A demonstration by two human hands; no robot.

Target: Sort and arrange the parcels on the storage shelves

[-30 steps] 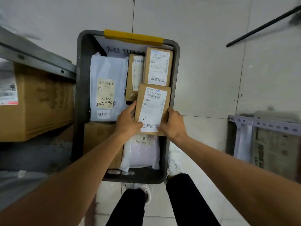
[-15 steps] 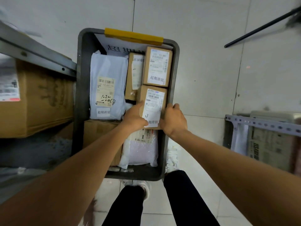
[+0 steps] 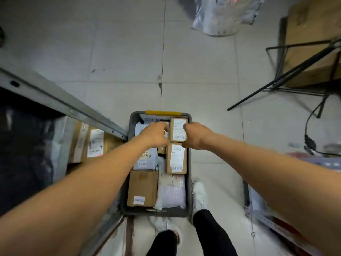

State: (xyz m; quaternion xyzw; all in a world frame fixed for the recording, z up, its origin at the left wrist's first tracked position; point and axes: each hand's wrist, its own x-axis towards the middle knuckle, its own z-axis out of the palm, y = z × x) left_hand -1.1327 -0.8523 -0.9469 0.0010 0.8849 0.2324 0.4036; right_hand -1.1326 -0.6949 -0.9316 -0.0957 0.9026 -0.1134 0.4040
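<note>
Under the shelf [image 3: 64,106] at far left, a carton [image 3: 95,143] carries a white barcode label, but the print is too blurred to be read. Within the crate [image 3: 171,213] on the floor, a grey mailer [image 3: 147,163] bears handwritten marks. These are partly hidden by the left forearm and are not legible.

The left hand [image 3: 155,134] is curled against the left side of the box [image 3: 177,129] at the crate's far right corner. The right hand [image 3: 195,136] is curled against its right side, so the box is gripped between both hands. Stiff cardboard and low weight are to be expected. A hold on opposite side faces is recommended, with the label uppermost. Its text cannot be read.
</note>
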